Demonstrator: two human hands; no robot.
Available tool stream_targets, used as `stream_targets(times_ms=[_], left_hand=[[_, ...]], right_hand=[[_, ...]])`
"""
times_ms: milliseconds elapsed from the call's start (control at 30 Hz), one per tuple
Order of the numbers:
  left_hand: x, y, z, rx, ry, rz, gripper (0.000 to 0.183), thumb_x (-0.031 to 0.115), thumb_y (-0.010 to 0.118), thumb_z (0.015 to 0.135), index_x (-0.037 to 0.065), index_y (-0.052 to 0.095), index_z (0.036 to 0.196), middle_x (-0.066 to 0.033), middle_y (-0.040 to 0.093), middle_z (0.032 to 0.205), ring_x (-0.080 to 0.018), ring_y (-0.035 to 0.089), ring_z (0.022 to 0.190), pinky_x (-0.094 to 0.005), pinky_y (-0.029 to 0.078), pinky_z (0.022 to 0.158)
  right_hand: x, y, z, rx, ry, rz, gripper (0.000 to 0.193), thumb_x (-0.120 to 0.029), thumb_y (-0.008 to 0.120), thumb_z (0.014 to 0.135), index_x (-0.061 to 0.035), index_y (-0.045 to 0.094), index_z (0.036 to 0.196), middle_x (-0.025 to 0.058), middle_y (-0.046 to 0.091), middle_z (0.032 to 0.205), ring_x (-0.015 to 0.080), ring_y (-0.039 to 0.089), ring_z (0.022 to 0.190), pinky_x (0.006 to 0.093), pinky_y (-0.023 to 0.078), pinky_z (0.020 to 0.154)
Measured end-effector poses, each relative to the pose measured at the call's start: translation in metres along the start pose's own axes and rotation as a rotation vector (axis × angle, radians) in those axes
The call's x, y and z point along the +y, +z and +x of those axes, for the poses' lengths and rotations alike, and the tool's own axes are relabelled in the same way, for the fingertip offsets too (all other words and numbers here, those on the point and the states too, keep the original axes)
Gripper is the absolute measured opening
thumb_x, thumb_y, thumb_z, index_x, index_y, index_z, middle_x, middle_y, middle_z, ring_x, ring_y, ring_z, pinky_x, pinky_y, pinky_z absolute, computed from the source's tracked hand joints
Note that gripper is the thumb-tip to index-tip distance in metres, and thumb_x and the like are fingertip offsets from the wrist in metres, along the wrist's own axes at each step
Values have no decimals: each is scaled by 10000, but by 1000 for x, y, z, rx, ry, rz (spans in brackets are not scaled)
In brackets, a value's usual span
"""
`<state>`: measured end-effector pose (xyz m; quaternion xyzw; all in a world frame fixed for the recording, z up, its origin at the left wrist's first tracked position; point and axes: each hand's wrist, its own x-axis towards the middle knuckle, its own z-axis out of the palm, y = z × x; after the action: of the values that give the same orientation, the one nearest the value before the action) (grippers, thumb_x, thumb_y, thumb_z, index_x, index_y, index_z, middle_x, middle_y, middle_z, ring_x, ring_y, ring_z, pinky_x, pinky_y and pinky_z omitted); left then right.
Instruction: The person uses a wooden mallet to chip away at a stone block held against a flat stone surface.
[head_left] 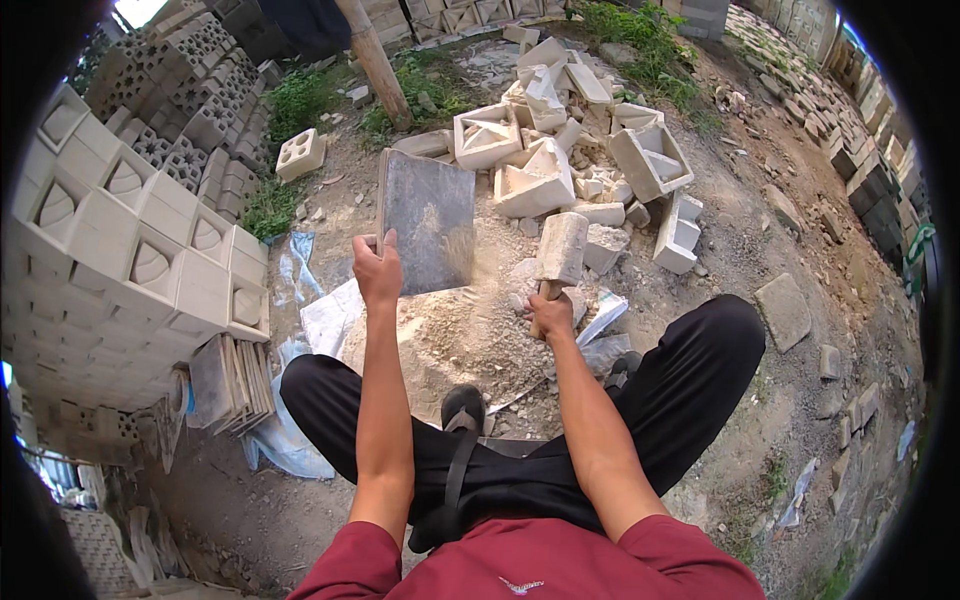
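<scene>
My left hand [378,270] grips a dark grey rectangular board [428,225] by its near left edge, thumb on its face. The board is tilted up, with pale dust smeared over its lower right part. My right hand [552,314] is closed round the short handle of a thick, dust-covered mallet [563,248], its blocky head pointing away from me. Mallet and board are apart. Below and between my hands lies a heap of pale crushed rubble [430,345], partly hidden by my left forearm.
Broken cream blocks [535,178] are piled ahead, right of the board. Stacked cream blocks [150,225] form a wall at left, with thin boards [245,380] leaning near its foot. A wooden post [378,62] stands ahead. Flat slabs [783,311] lie on the right.
</scene>
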<state>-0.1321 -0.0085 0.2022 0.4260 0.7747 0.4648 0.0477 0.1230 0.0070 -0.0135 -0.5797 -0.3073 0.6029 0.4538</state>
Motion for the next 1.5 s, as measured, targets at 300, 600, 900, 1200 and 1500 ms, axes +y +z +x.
stream_targets(times_ms=[300, 600, 900, 1200, 1500], left_hand=[[-48, 36, -26, -81, 47, 327, 444, 402, 606, 930, 5, 486, 1090, -331, 660, 949, -508, 636, 905, -556, 492, 791], [-66, 24, -14, -94, -86, 232, 475, 333, 647, 899, -31, 602, 1201, -284, 685, 1022, -452, 653, 981, -469, 510, 856], [-52, 23, 5, 62, -37, -14, 397, 345, 700, 864, -37, 671, 970, -240, 708, 902, -403, 685, 857, -450, 517, 788], [-119, 102, -35, -420, -459, -328, 518, 403, 765, 818, -108, 702, 881, -130, 703, 797, -187, 641, 708, -356, 493, 672], [-160, 147, -71, -541, -201, 241, 590, 463, 731, 816, -64, 667, 1074, -256, 697, 1020, -371, 683, 954, -424, 521, 829]], right_hand=[[24, -26, 9, 53, -75, -226, 299, -134, 710, 755, 62, 630, 966, 127, 684, 808, 202, 696, 660, 323, 554, 501], [16, -34, -4, 15, -1, -291, 313, -139, 710, 757, 70, 632, 976, 134, 685, 813, 196, 703, 664, 319, 559, 497], [8, -54, -2, 192, -93, -51, 328, -174, 705, 723, 82, 627, 912, 139, 684, 735, 214, 689, 577, 332, 563, 489], [-36, -99, -14, 352, -102, 144, 276, -99, 677, 770, 120, 612, 926, 160, 684, 783, 231, 684, 588, 329, 570, 503], [-48, -118, -31, 439, -137, 87, 205, -111, 665, 756, 89, 635, 788, 139, 675, 712, 207, 638, 505, 340, 504, 464]])
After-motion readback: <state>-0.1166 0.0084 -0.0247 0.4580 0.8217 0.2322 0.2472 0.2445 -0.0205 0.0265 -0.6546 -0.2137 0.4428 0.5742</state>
